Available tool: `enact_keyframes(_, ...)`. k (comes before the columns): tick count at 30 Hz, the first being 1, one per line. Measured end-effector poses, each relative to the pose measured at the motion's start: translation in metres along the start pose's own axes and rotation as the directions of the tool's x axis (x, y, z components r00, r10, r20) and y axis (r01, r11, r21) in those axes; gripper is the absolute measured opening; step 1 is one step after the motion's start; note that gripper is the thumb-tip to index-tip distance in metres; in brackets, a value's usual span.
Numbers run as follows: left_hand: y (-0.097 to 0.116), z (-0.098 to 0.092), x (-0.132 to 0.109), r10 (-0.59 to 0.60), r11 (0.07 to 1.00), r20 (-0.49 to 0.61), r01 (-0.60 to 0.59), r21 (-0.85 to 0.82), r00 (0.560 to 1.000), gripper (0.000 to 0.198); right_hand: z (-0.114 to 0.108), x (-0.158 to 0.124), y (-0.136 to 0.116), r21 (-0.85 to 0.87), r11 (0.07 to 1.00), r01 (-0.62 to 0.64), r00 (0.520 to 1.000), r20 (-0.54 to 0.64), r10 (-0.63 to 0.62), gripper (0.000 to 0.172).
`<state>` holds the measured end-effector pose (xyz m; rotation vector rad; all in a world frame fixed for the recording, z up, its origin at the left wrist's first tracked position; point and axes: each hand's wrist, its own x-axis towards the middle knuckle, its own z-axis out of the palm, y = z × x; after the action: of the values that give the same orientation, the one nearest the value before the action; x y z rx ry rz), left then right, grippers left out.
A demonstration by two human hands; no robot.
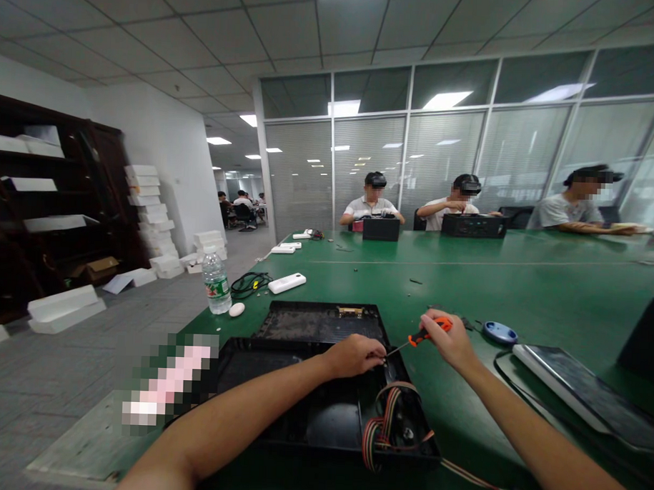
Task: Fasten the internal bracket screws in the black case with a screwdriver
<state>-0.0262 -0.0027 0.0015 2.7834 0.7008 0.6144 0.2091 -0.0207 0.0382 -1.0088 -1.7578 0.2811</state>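
The black case (pixel 321 409) lies open on the green surface (pixel 455 260), directly in front of the person, a shallow, wide tray with low walls and a dark interior. Its inside is glossy in places, catching pale reflections on the floor near the middle, and a thin dividing line runs down toward the right-hand part. Beyond it, at the far edge, lies a second black panel (pixel 303 324), duller and marked with greyish smudges, with a brass-coloured piece (pixel 350 312) near its far edge. At the near right corner of the case, multicoloured ribbon wires (pixel 371 439) in red, green, black and pale strands loop up and over the wall; more thin wire trails out onto the surface to the right. The right hand (pixel 448 338) is wrapped around the screwdriver (pixel 416 338), whose handle is bright orange with black parts and whose slim metal shaft slants down to the left, toward the right side of the case. The left hand (pixel 355 356) is curled over the case, its fingertips beside the tip end of that shaft; whether they pinch anything cannot be made out. A clear bottle (pixel 215 280) with a green-and-red label stands upright left of the panel.
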Motion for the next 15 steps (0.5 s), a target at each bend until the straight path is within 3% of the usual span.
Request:
enact_keyframes(9,-0.006,0.004,0.001,0.114,0.989,0.010,-0.114,0.091,0.993,0.022,0.000,-0.001,-0.012,-0.080,0.997,0.022,0.997,0.069,-0.017,0.034)
enact_keyframes(12,-0.004,0.002,0.000,0.110,0.989,0.010,-0.111,0.101,0.994,0.022,0.001,0.003,-0.026,-0.134,0.990,0.048,0.993,0.109,-0.034,0.036)
enact_keyframes(15,-0.001,0.000,-0.001,0.087,0.990,0.010,-0.088,0.107,0.996,0.022,0.009,0.010,-0.039,-0.171,0.982,0.080,0.994,0.090,-0.065,0.026)
